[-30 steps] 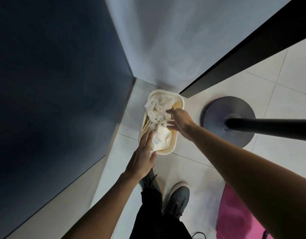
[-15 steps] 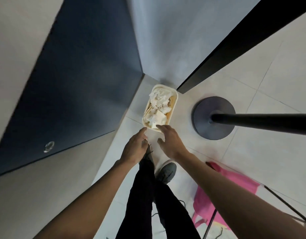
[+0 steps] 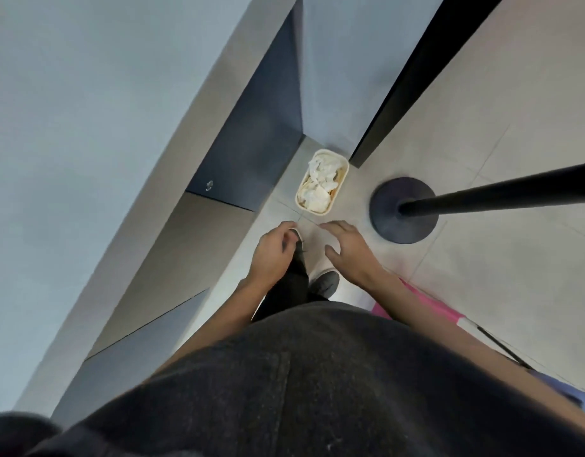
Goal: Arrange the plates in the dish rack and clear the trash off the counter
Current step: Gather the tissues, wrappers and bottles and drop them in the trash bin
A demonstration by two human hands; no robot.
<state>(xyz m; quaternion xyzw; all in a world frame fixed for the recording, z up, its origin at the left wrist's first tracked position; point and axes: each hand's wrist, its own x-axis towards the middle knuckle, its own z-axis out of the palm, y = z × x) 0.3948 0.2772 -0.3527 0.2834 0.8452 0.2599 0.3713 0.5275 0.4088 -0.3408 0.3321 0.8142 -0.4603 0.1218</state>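
- A cream waste bin [image 3: 321,181] stands on the tiled floor [image 3: 482,153], tucked into the corner where the dark cabinet front [image 3: 251,140] meets the pale wall panel [image 3: 334,61].
- The bin is filled with crumpled white paper trash [image 3: 320,179], which reaches about to the rim; a sliver of orange shows along the bin's right inner side.
- The left hand [image 3: 272,255] hangs above the floor, short of the bin and apart from it; its fingers are curled loosely inward and it holds nothing.
- The right hand [image 3: 348,250] hangs beside it, just to the right, palm down with fingers spread and thumb out; it too is empty and touches nothing.
- Both hands sit between the bin and the person's body, with a gap of bare floor between their fingertips and the bin's near rim.
- Under the hands, a black trouser leg [image 3: 292,285] and a grey shoe [image 3: 324,282] with a pale toe point toward the bin.
- To the right of the bin, well apart from it, a round dark stand base [image 3: 390,222] rests on the floor, and its black pole [image 3: 502,194] runs out toward the right edge of the view.
- A pink object [image 3: 426,305] lies on the floor behind the right forearm, partly hidden by it.
- A small round metal fitting [image 3: 210,184] shows near the lower corner of the cabinet front.
- The person's dark grey top [image 3: 301,384] fills the bottom of the view.
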